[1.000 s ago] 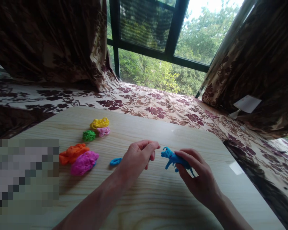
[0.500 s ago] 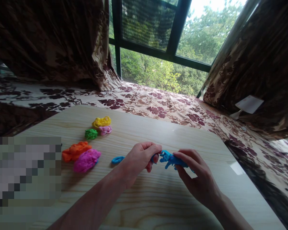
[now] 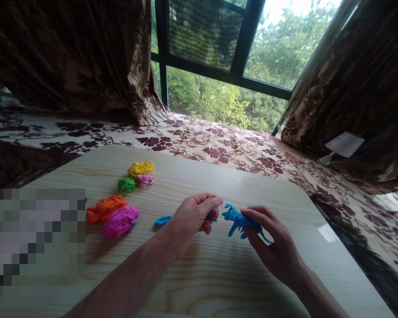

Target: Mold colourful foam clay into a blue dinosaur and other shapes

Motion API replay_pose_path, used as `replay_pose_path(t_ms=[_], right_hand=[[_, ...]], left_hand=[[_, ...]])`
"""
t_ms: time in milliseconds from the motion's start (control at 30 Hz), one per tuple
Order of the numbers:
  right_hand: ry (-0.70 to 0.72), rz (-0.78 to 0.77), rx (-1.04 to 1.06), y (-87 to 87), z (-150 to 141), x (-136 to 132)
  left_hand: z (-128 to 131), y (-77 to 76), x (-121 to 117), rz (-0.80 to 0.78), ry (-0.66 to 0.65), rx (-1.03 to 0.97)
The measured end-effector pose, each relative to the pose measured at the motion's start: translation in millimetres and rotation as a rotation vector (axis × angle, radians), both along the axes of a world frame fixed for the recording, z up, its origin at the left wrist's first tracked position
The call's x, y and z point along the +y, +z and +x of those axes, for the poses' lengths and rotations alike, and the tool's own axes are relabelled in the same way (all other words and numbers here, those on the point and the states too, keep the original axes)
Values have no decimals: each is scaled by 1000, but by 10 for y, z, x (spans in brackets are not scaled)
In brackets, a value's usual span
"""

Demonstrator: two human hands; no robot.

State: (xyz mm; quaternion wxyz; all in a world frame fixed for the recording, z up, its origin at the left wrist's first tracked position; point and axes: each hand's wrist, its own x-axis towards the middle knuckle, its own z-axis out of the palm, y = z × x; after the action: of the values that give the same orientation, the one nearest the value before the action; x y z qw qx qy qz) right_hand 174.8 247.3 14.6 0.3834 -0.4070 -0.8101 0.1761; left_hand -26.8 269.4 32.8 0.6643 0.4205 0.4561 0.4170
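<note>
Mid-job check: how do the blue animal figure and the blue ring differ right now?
Shape: the blue animal figure has legs and a thin tail; the blue ring is a plain loop.
Support: the figure is held in the right hand, while the ring lies on the table.
Size: the figure looks longer than the ring.
Shared: both are a similar blue.

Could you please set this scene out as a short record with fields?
Right hand: holds a blue animal figure by its body
Left hand: curled around a small blue piece, mostly hidden
Between: a narrow gap; the figure's head points toward the left hand
Near left wrist: blue ring
Clumps, toward the left: orange clump, magenta clump, green clump, yellow clump, pale pink clump
Surface: wood-grained table
Background: window
</note>
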Motion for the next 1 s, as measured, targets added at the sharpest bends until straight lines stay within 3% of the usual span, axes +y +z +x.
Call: replay_pose_path(t_ms=[267, 567, 800, 1000], right_hand=[[12, -224, 108, 55, 1, -6], [35, -259, 94, 68, 7, -20], [-198, -93, -97, -50, 69, 58], [-226, -82, -233, -40, 89, 63]], left_hand=[[31, -22, -30, 217, 33, 198], [39, -25, -36, 331, 105, 311], [27, -18, 25, 136, 177, 45], [30, 12, -9, -34, 81, -239]])
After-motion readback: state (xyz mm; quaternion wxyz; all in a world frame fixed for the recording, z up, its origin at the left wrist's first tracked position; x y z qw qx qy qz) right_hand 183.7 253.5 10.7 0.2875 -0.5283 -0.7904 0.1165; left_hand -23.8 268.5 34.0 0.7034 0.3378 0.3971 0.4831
